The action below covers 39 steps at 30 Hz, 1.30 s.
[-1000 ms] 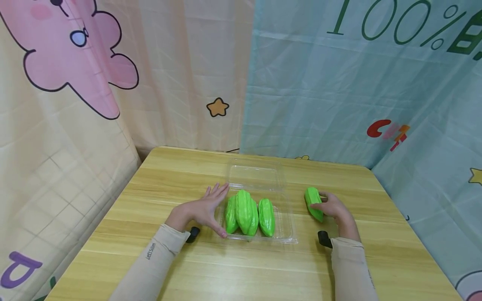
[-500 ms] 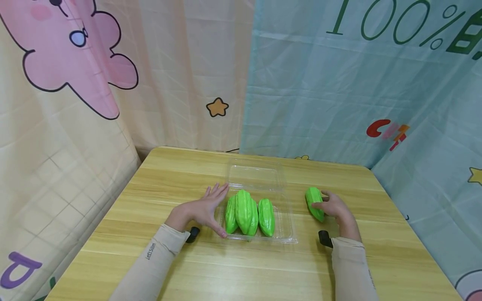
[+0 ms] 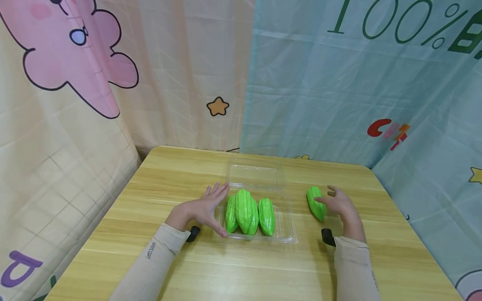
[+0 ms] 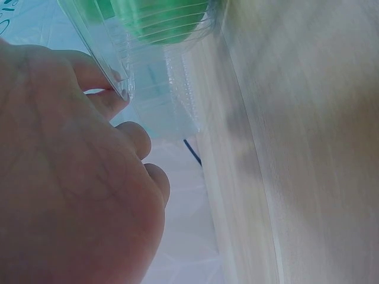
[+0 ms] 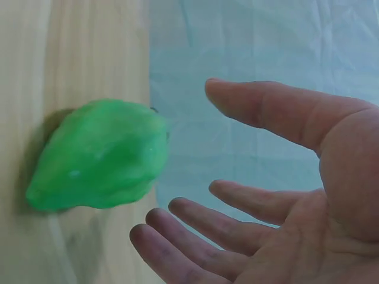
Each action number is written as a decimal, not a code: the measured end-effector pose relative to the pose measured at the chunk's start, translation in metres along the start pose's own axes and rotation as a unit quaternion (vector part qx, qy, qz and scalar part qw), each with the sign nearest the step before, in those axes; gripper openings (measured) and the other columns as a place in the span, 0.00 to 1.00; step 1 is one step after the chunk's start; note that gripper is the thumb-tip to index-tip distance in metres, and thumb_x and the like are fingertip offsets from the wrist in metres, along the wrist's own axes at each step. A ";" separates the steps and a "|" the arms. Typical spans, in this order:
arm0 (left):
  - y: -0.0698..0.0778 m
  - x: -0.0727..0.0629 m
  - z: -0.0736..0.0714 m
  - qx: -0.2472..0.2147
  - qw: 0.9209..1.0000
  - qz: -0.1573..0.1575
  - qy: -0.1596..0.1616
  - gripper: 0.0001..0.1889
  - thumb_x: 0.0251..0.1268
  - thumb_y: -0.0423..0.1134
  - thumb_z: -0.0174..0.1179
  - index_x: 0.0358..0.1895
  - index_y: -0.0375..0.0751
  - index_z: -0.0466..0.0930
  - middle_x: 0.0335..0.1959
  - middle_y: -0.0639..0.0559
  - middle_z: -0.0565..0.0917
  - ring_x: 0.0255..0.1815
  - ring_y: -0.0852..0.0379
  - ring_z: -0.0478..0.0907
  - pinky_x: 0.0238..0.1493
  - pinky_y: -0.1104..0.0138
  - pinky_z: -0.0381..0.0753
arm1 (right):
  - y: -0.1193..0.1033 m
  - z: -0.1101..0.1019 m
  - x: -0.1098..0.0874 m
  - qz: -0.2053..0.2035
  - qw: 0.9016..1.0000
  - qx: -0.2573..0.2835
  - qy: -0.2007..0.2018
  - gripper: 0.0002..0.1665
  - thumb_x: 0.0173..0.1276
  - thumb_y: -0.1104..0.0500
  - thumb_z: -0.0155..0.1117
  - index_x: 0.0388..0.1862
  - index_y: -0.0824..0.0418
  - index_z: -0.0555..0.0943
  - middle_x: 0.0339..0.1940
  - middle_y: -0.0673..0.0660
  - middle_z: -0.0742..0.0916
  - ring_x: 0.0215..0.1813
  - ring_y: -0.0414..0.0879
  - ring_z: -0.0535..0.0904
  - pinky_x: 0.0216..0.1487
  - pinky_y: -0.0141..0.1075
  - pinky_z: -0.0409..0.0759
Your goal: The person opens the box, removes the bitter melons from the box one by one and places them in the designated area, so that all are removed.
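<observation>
A clear plastic clamshell box (image 3: pixel 284 225) lies with its lid folded back, holding several ridged green fruits, including a shiny one (image 3: pixel 266 217) on the right. My left hand (image 3: pixel 203 211) spreads along the box's left side, thumb at the front corner and fingers reaching toward the hinge. In the left wrist view, fingers (image 4: pixel 109 97) touch the box's clear edge. Another green fruit (image 3: pixel 315 204), tapered at one end, rests on the table right of the box. Just right of it hovers my right hand (image 3: pixel 339 202); the right wrist view shows its fingers (image 5: pixel 237 231) extended, apart from the fruit (image 5: pixel 103 157).
The wooden table (image 3: pixel 241 271) has its far edge against hanging printed curtains (image 3: pixel 308 92). The transparent lid (image 3: pixel 254 173) lies flat behind the box. Both wrists carry small black cameras (image 3: pixel 327 237).
My right hand has let go of the green fruit and drawn slightly to the right, its fingers opening. That fruit sits slightly further right. The left hand and box stay put.
</observation>
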<state>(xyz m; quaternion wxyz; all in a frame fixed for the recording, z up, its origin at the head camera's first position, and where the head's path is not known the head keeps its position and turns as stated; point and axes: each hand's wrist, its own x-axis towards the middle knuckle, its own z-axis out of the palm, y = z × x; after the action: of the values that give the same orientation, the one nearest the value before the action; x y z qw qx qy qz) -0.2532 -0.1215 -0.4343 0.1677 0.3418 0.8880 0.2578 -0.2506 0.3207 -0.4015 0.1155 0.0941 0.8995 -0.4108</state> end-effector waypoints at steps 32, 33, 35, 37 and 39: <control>0.000 0.002 -0.002 -0.008 1.000 0.018 -0.003 0.79 0.39 0.64 0.80 0.80 0.34 0.26 0.82 0.43 0.27 0.78 0.43 0.16 0.74 0.46 0.20 | -0.058 0.013 -0.036 -0.115 0.993 0.024 0.024 0.55 0.72 0.42 0.65 0.83 0.63 0.47 0.77 0.71 0.64 0.74 0.67 0.63 0.66 0.59 0.70; -0.001 0.002 -0.001 -0.008 1.000 0.018 -0.003 0.79 0.39 0.64 0.80 0.80 0.34 0.26 0.82 0.42 0.28 0.78 0.42 0.17 0.74 0.46 0.20 | -0.059 0.015 -0.036 -0.117 0.993 0.023 0.020 0.55 0.72 0.42 0.65 0.83 0.63 0.47 0.76 0.71 0.64 0.73 0.67 0.64 0.66 0.59 0.71; -0.002 0.002 0.000 -0.005 1.000 0.017 -0.002 0.79 0.39 0.65 0.79 0.80 0.35 0.26 0.82 0.42 0.28 0.78 0.41 0.17 0.74 0.46 0.21 | -0.061 0.017 -0.036 -0.124 0.992 0.024 0.012 0.55 0.72 0.43 0.66 0.83 0.63 0.48 0.76 0.72 0.64 0.73 0.68 0.64 0.66 0.60 0.71; -0.003 0.003 0.000 0.000 1.000 0.018 0.000 0.79 0.39 0.66 0.79 0.80 0.35 0.26 0.82 0.41 0.28 0.78 0.39 0.18 0.74 0.45 0.21 | -0.062 0.020 -0.036 -0.130 0.991 0.027 0.005 0.53 0.72 0.46 0.66 0.83 0.64 0.48 0.75 0.72 0.65 0.72 0.68 0.65 0.65 0.60 0.71; -0.003 0.002 0.001 0.002 1.000 0.017 0.000 0.79 0.39 0.66 0.79 0.80 0.35 0.26 0.82 0.42 0.28 0.79 0.38 0.19 0.74 0.45 0.22 | -0.064 0.024 -0.036 -0.136 0.990 0.027 -0.004 0.51 0.73 0.48 0.66 0.82 0.64 0.50 0.75 0.72 0.66 0.71 0.68 0.66 0.65 0.59 0.72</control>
<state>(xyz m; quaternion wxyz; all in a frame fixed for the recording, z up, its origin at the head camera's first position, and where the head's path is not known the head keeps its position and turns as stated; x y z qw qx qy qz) -0.2562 -0.1214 -0.4366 0.1626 0.3576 0.8825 0.2587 -0.2300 0.2589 -0.3605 0.0600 -0.0277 0.8918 -0.4476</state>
